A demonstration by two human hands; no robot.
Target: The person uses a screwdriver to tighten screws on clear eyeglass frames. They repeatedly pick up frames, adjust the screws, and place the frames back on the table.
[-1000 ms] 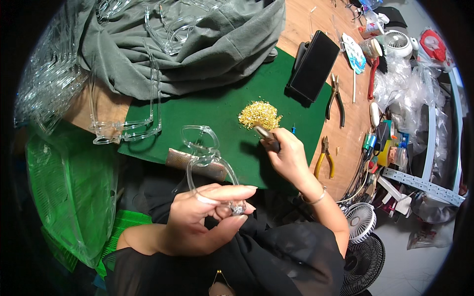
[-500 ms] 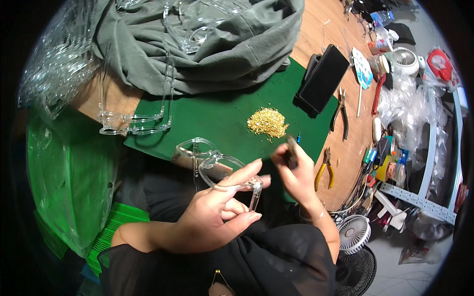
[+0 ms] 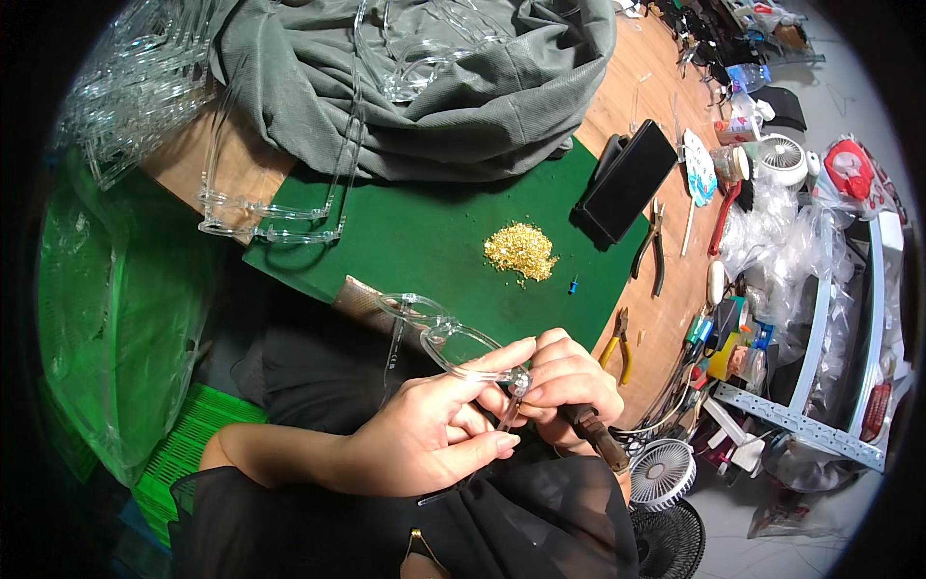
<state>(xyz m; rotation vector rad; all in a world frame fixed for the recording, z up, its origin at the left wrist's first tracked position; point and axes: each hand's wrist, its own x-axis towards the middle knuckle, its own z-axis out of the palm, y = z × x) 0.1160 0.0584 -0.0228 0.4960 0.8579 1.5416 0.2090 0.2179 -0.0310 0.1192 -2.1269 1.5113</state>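
A clear plastic eyeglass frame (image 3: pixel 446 325) is in my left hand (image 3: pixel 420 434), pinched near the hinge corner, with its lens rims pointing up and left. My right hand (image 3: pixel 576 381) meets that same corner, its fingers pressed against the hinge. A tool with a worn brown handle (image 3: pixel 603 442) is gripped in my right hand, handle slanting down to the right; its working end is hidden by the fingers. Beyond the hands, a heap of tiny gold metal pieces (image 3: pixel 519 251) lies on the green mat (image 3: pixel 415 227).
A grey cloth (image 3: pixel 453 125) with clear frames on it covers the back. More clear frames (image 3: pixel 275 232) stand at the mat's left. A black box (image 3: pixel 627 183), dark-handled pliers (image 3: pixel 651 251) and yellow-handled pliers (image 3: pixel 617 347) lie to the right. A blue-handled small piece (image 3: pixel 573 286) lies near the heap.
My right hand has moved down and left from beside the gold heap to the frame's hinge corner, bringing the tool with it. The whole view has shifted slightly.
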